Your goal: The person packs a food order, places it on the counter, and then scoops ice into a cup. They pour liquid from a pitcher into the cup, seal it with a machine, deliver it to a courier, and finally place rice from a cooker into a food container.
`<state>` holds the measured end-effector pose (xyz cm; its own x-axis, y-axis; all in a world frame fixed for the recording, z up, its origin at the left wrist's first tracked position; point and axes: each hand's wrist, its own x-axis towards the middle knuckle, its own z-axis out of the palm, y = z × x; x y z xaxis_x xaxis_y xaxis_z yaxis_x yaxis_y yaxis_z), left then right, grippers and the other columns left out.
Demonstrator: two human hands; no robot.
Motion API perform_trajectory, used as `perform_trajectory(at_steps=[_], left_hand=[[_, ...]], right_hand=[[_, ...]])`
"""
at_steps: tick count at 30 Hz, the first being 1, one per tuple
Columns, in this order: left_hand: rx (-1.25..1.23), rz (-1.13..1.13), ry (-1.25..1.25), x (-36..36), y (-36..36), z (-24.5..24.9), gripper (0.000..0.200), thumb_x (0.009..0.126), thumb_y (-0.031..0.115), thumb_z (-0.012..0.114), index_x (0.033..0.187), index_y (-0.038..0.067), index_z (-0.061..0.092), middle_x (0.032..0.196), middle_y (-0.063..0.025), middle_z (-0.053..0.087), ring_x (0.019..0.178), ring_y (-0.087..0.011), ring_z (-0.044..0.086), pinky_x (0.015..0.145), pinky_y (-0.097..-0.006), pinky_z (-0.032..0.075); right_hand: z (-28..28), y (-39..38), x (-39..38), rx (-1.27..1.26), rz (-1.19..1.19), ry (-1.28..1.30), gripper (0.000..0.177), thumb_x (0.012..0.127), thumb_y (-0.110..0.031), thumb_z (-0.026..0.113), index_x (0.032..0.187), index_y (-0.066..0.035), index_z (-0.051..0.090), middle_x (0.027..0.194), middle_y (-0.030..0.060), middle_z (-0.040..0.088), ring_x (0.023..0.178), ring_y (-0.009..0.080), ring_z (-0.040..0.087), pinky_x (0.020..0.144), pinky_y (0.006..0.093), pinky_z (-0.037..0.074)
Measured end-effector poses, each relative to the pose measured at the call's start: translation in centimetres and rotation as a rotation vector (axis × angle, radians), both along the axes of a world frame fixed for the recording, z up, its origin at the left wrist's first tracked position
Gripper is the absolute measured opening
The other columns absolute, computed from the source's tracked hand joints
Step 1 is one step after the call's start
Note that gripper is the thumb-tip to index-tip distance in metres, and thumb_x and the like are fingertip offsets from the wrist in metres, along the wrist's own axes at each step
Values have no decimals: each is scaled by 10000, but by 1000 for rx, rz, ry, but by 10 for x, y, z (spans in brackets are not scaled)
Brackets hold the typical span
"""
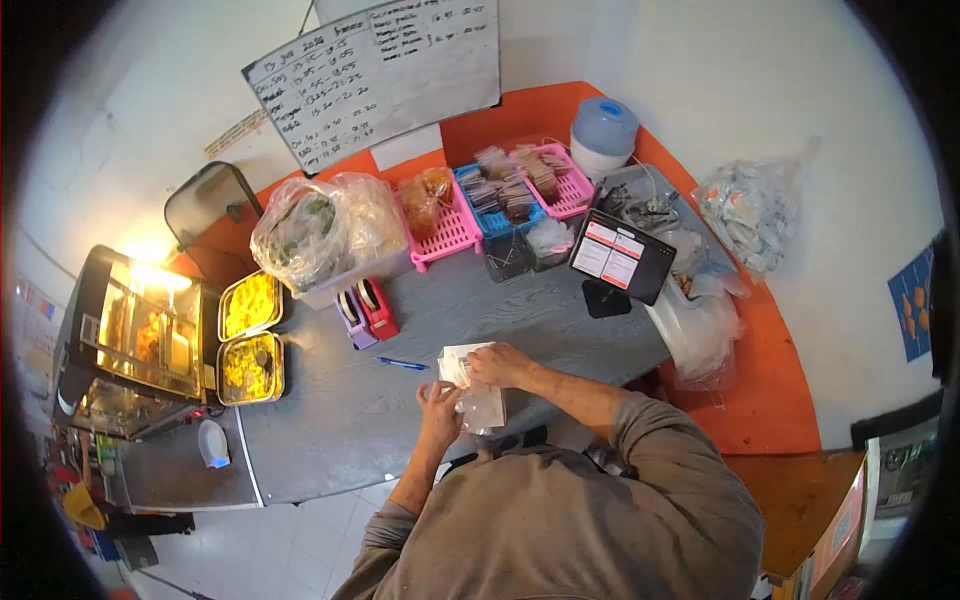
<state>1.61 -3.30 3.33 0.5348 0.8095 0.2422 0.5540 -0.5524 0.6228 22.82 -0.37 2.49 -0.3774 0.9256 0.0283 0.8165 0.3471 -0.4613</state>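
Note:
Near the front edge of the grey table, both my hands are on a white paper packet (455, 362). My right hand (502, 366) rests on its upper part with the fingers bent down onto it. At its lower left edge is my left hand (438, 402), fingers curled and pinching the side. Clear plastic (484, 410) covers or hangs over the lower part; I cannot make out what is inside. A blue pen (402, 363) lies on the table just left of the packet.
Red and purple tape dispensers (376, 309) stand behind the pen. Farther back are a large plastic bag (295, 235), a pink basket (445, 235) and a blue basket (490, 205). A tablet (620, 258) stands at right. Two food trays (250, 368) sit by the lit display warmer (150, 330).

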Motion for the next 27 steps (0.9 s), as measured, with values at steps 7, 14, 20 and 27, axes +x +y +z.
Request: perform_trajectory(at_steps=[7, 14, 20, 27], left_hand=[[-419, 148, -539, 17, 12, -65, 279, 746, -32, 600, 1024, -31, 617, 1126, -135, 497, 1116, -284, 494, 946, -321, 399], [-504, 333, -460, 33, -16, -34, 388, 816, 196, 711, 1121, -15, 595, 1184, -171, 491, 1156, -301, 464, 972, -369, 377], [-519, 495, -382, 2, -48, -41, 542, 834, 309, 716, 1238, 24, 495, 1240, -137, 445, 1214, -276, 420, 973, -462, 352], [-339, 608, -616, -12, -53, -6, 465, 886, 264, 645, 1243, 72, 417, 1235, -80, 438, 1202, -232, 413, 953, -422, 336]], right_hand=[[2, -16, 103, 463, -722, 108, 312, 820, -269, 649, 1033, -51, 584, 1215, 170, 569, 1231, 356, 468, 961, 522, 378], [-46, -60, 221, 303, -1026, -311, 427, 906, -417, 564, 1054, -17, 558, 1485, 142, 319, 1430, 334, 178, 1094, 622, 186], [-48, -61, 225, 291, -992, -268, 435, 909, -430, 561, 1004, -6, 553, 1479, 135, 337, 1427, 341, 190, 1109, 616, 156], [-30, -69, 212, 438, -1072, -159, 347, 893, -401, 603, 933, -62, 539, 1454, 130, 358, 1416, 348, 204, 1093, 617, 167]])
